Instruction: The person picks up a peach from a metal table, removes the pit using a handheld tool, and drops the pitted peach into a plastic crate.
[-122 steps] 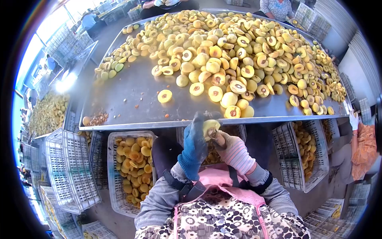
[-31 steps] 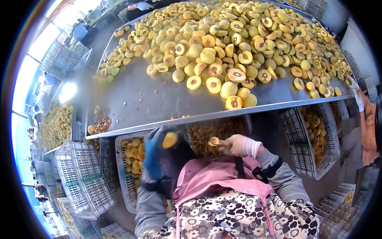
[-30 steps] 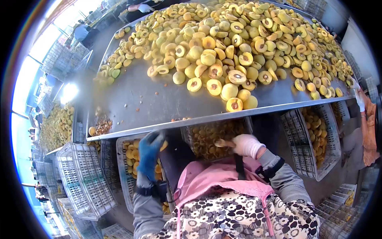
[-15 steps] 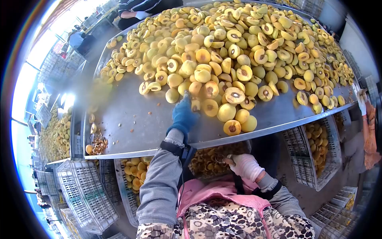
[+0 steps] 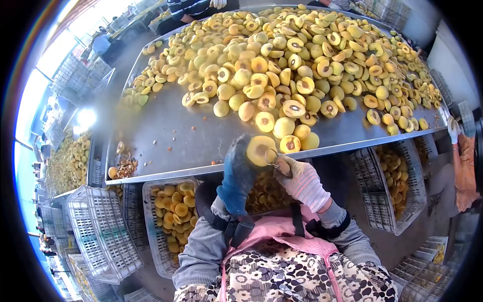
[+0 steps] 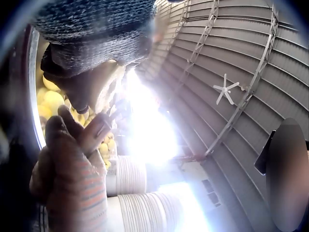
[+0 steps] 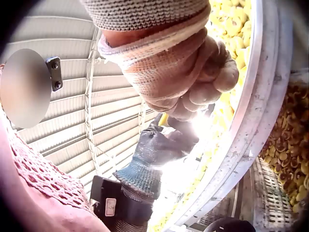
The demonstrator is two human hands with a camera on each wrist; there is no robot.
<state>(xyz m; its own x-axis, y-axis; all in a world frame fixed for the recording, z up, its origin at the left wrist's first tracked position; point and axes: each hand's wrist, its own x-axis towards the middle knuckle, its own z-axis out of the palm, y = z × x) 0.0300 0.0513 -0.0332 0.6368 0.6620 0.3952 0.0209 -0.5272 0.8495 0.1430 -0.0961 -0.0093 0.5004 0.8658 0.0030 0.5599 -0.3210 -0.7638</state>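
My left hand [image 5: 236,176], in a blue glove, holds a halved yellow fruit [image 5: 260,150] with its cut face up, just past the table's near edge. From the right, my right hand [image 5: 304,184], in a striped white glove, grips a short wooden-handled tool [image 5: 283,166] whose metal end meets the fruit's edge. The left wrist view shows the tool's handle [image 6: 94,133] pinched in the right fingers. In the right wrist view the right hand [image 7: 169,72] is curled, with the blue-gloved hand [image 7: 157,152] beyond it.
Halved fruits [image 5: 302,65] are heaped on the metal table [image 5: 166,126]. Below its edge are a crate of halves [image 5: 156,236], a crate between the knees and another at right [image 5: 372,201]. Empty crates [image 5: 103,231] stand at left; a person's gloved hand [image 5: 454,130] is at far right.
My left hand has come back from the heap to the table's near edge with a fruit half. My right hand has risen to meet it, bringing the tool against the fruit.
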